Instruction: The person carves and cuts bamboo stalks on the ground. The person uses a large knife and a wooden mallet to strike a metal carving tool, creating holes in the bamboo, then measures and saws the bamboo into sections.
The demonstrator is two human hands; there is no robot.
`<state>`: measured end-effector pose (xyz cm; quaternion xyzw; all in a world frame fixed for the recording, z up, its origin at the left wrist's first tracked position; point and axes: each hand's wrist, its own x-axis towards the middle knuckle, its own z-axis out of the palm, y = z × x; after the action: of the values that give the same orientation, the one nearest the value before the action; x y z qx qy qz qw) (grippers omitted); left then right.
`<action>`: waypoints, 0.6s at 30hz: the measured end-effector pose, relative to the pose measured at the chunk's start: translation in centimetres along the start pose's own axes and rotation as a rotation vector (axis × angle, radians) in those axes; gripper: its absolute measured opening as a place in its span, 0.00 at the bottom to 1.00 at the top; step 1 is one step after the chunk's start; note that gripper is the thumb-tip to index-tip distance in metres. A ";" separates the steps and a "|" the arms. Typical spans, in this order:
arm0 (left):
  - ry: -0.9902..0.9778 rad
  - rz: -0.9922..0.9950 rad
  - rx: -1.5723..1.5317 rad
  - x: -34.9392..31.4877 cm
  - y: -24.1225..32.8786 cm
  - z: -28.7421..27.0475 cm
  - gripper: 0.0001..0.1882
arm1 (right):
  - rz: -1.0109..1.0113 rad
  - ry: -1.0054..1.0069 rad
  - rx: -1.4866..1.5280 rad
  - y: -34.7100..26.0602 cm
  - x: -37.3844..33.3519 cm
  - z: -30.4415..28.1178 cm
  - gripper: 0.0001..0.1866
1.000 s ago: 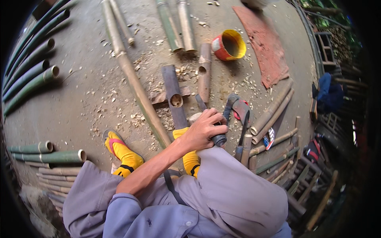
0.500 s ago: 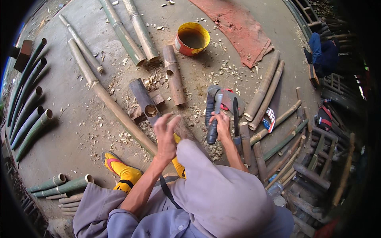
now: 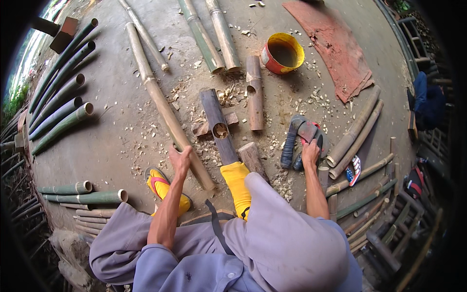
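Note:
My left hand (image 3: pixel 180 160) is closed at the edge of a long tan bamboo pole (image 3: pixel 168 109), near its lower end. At the right, my right hand (image 3: pixel 310 153) is wrapped round a knife whose dark blade (image 3: pixel 319 139) partly shows above the fist. Beside it lie a hatchet (image 3: pixel 289 143) with a black-wrapped handle and another black tool handle (image 3: pixel 298 160), partly hidden. Between my hands, a dark bamboo tube (image 3: pixel 212 109) with an oval hole leans over a wood block (image 3: pixel 200 128). My foot in a yellow sock (image 3: pixel 235 187) presses against its lower end.
A brown bamboo piece (image 3: pixel 254 107) with a hole lies beyond, near a red-yellow bucket (image 3: pixel 282 56) of dark liquid. Red cloth (image 3: pixel 335 48) covers floor at the far right. Bamboo lengths (image 3: pixel 68 129) line the left; more poles (image 3: pixel 357 119) lie right. Wood chips are scattered about.
My left hand has moved down-left from above my knee to the long bamboo pole. My right hand has let go of the silver-bladed knife and taken the dark-bladed one. The view has shifted left.

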<state>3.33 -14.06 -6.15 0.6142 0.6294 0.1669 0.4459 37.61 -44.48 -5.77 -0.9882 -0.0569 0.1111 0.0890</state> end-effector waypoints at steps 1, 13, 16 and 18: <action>0.063 0.039 0.055 2.3 -1.4 -1.5 0.39 | -0.001 -0.014 -0.013 -0.7 0.1 -0.2 0.14; 0.079 0.545 0.232 9.0 6.9 -4.7 0.22 | -0.150 0.203 0.100 -0.5 -6.7 -1.4 0.21; -0.069 0.617 0.197 8.7 7.9 -3.6 0.18 | -0.198 0.050 0.227 -1.0 -12.8 -1.6 0.20; -0.110 0.765 0.249 9.5 8.0 -3.2 0.18 | -0.140 -0.160 0.305 2.2 -17.1 0.5 0.22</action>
<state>7.36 -2.70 -1.73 0.8614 0.3459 0.2102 0.3067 21.18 -48.84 -3.06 -0.9448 -0.1148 0.1903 0.2407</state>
